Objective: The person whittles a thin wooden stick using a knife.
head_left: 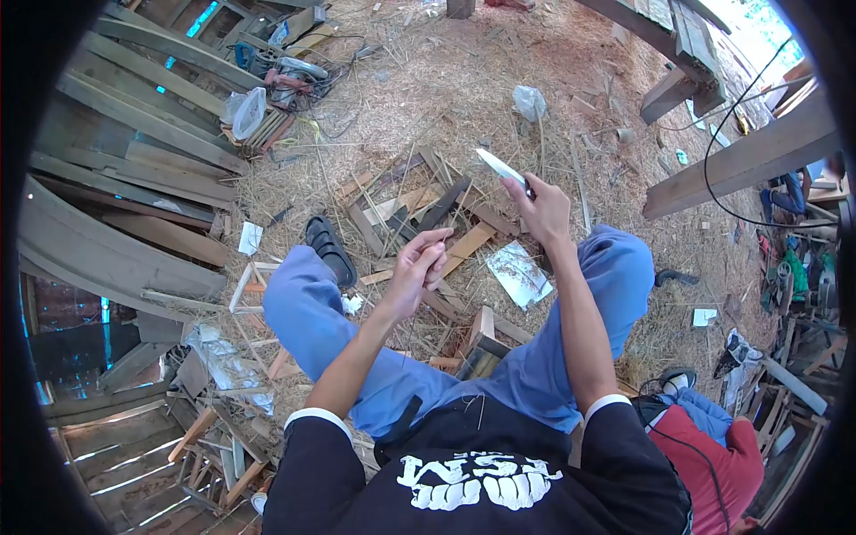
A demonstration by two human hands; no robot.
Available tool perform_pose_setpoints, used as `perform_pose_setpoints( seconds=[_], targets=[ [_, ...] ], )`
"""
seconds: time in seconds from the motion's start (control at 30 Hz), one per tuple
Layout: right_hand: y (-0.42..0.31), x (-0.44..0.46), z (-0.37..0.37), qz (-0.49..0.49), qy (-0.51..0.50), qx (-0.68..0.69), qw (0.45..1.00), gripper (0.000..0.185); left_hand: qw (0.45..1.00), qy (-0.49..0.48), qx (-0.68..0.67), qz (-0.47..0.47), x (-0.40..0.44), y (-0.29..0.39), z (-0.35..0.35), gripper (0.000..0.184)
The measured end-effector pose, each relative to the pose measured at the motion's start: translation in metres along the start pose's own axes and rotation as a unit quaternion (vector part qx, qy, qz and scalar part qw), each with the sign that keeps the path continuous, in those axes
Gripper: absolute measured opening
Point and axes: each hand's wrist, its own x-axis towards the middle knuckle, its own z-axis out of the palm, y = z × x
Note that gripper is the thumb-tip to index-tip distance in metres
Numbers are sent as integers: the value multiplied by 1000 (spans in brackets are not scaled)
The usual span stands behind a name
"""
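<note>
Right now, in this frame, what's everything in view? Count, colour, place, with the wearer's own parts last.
Knife: 1, silvery blade, upper centre
Wood scraps: many, brown and grey, centre
White sheets: at least 3, white, centre and both sides
Plastic bags: at least 2, whitish, upper centre and upper left
Power tools: several, red and blue, upper left
Planks: many, grey-brown, left
Beam: 1, brown, right
Co-worker: 1, red top, lower right
Sandal: 1 clearly seen, black, left of centre
Trousers: 1 pair, blue, lower centre
Shirt: 1, black with white print, bottom
Left hand: 1, bare, centre; contents too small to tell
Right hand: 1, bare, gripping the knife
</note>
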Motion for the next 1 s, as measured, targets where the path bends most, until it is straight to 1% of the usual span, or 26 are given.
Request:
perform_pose_setpoints(
  seconds=[0.03, 0.13, 0.17, 0.27, 0.43, 0.47, 0.53, 0.57, 0.63, 0.77, 0.87, 1.0],
  targets=[
    [-2, -4, 1, 1, 5, 11, 1000, 60, 1000, 5, -3, 9, 2, 0, -1, 36],
    [-7, -11, 0, -14, -32, 8, 999, 59, 998, 50, -14, 27, 3, 3, 1, 41],
    [-6, -13, 4, -29, -24, 18, 999, 58, 998, 50, -15, 24, 4, 3, 2, 41],
    [-23, -19, -5, -48, -42, 25, 998, 58, 998, 51, -15, 15, 4, 5, 3, 41],
    [-27, -32, 18, -129, -71, 38, 988, 56, 999, 49, -3, -3, 5, 2, 6, 40],
    [-28, -35, 24, -153, -81, 27, 984, 56, 999, 46, 8, -8, 5, 0, 4, 41],
    [-35, -40, 28, -170, -110, 21, 979, 56, 999, 41, 31, -15, 7, -5, -1, 43],
    [-37, -42, 31, -178, -119, 16, 977, 56, 998, 44, 32, -5, 8, -9, -2, 36],
    [-38, -43, 37, -194, -136, 4, 971, 57, 999, 40, 19, 1, 6, -7, 3, 34],
    [-36, -43, 40, -207, -130, 2, 970, 59, 999, 43, 6, -6, 4, -3, 6, 38],
    [-36, -42, 36, -209, -134, 5, 969, 58, 999, 37, 27, -29, 8, -10, -4, 47],
    [-38, -40, 30, -213, -132, 6, 968, 56, 1000, 8, 7, -19, 5, -6, 0, 44]
  ],
)
